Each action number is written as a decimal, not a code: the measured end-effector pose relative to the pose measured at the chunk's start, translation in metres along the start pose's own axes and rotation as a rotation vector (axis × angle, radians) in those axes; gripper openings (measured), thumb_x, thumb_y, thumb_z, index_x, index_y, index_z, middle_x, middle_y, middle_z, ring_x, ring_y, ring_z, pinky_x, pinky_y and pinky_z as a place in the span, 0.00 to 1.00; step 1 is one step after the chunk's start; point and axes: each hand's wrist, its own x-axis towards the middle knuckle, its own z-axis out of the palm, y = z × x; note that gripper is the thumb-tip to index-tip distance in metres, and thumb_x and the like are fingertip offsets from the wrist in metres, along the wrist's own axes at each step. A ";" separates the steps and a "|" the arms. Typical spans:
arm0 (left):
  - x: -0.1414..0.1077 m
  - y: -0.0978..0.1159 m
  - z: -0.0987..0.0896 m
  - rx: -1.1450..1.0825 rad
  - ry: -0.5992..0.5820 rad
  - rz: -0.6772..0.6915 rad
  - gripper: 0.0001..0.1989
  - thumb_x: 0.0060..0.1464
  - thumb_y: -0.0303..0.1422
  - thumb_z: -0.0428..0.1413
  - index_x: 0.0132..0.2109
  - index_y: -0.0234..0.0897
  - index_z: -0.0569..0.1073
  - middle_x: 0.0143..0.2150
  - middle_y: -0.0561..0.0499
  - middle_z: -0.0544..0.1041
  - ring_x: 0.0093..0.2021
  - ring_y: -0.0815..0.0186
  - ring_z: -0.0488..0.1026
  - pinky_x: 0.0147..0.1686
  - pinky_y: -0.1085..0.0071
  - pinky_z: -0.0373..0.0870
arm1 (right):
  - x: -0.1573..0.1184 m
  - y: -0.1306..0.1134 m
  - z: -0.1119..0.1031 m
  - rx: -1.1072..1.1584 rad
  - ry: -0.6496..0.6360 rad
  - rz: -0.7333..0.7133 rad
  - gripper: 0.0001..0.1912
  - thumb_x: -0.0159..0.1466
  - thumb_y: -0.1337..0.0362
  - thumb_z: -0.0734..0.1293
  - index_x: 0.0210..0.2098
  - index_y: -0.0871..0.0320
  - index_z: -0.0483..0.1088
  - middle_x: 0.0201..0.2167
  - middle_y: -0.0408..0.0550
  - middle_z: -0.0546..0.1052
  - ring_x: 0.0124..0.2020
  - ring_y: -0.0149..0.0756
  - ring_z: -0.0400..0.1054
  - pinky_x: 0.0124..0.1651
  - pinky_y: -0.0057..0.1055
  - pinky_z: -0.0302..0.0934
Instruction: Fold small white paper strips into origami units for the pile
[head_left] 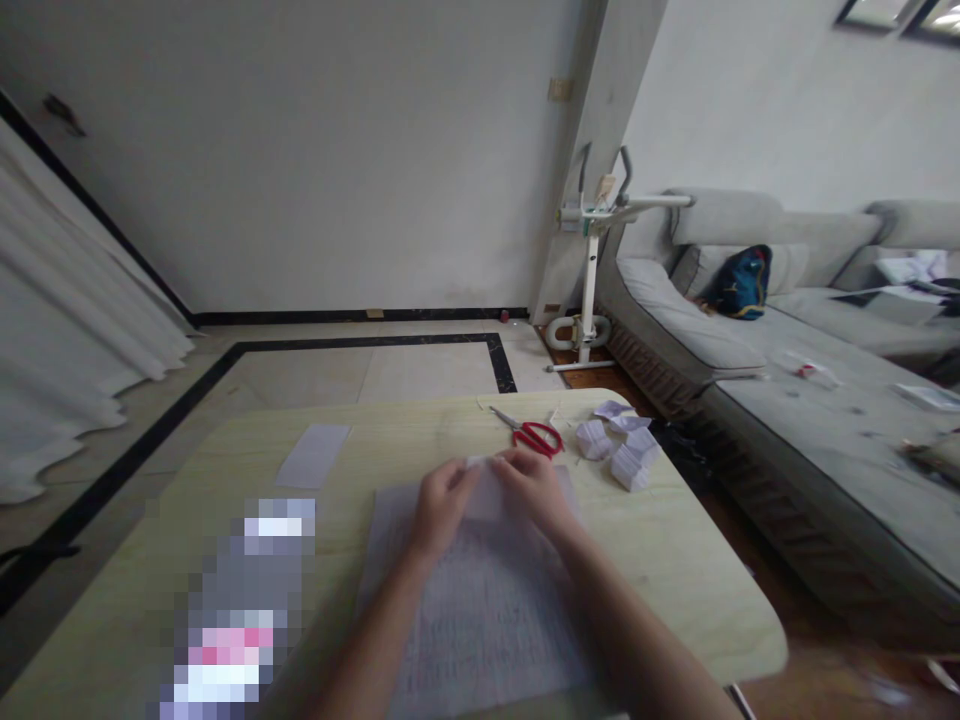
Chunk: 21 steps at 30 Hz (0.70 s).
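Observation:
My left hand [444, 503] and my right hand [534, 487] are close together above the middle of the table, fingers closed in a pinch. Between them they grip a small piece of white paper [486, 496]; its exact shape is partly hidden by my fingers. Below lies a large sheet of paper covered in writing [480, 640], under my forearms. Red-handled scissors [537, 438] rest just beyond my right hand. Several crumpled or folded paper pieces [631, 462] are heaped to the right of the scissors.
The pale wooden table [697, 590] has rounded corners. A plain paper rectangle [313, 456] lies at its far left, with a pixelated item [240, 600] nearer me. Beyond stand a white exercise machine [591, 270] and a grey sofa [810, 420] holding a blue backpack [745, 283].

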 end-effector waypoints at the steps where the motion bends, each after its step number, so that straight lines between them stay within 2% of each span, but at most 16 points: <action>1: 0.000 0.001 0.000 -0.011 0.007 -0.001 0.15 0.50 0.41 0.55 0.32 0.32 0.75 0.26 0.53 0.72 0.26 0.68 0.67 0.25 0.76 0.62 | 0.000 0.000 0.000 -0.014 0.000 0.001 0.15 0.57 0.55 0.64 0.26 0.61 0.72 0.22 0.45 0.71 0.24 0.31 0.63 0.25 0.25 0.54; 7: 0.001 0.004 0.001 -0.018 0.042 0.012 0.14 0.48 0.41 0.56 0.30 0.32 0.76 0.27 0.51 0.74 0.29 0.66 0.68 0.29 0.75 0.64 | 0.000 0.002 0.000 -0.071 0.003 -0.035 0.16 0.58 0.54 0.64 0.26 0.61 0.72 0.21 0.43 0.70 0.23 0.29 0.61 0.24 0.24 0.53; 12: 0.002 0.002 -0.001 0.007 0.098 -0.021 0.14 0.46 0.40 0.57 0.31 0.33 0.77 0.26 0.52 0.75 0.28 0.66 0.69 0.28 0.75 0.63 | 0.000 0.003 0.001 -0.062 -0.017 0.026 0.18 0.57 0.52 0.64 0.23 0.61 0.71 0.18 0.42 0.68 0.20 0.28 0.59 0.21 0.24 0.50; 21: 0.003 -0.001 -0.001 -0.010 0.073 -0.037 0.14 0.48 0.41 0.56 0.33 0.32 0.77 0.30 0.50 0.77 0.30 0.65 0.70 0.28 0.75 0.64 | -0.001 0.002 0.001 -0.049 -0.026 0.016 0.17 0.58 0.53 0.64 0.22 0.61 0.69 0.17 0.41 0.66 0.19 0.27 0.57 0.21 0.24 0.49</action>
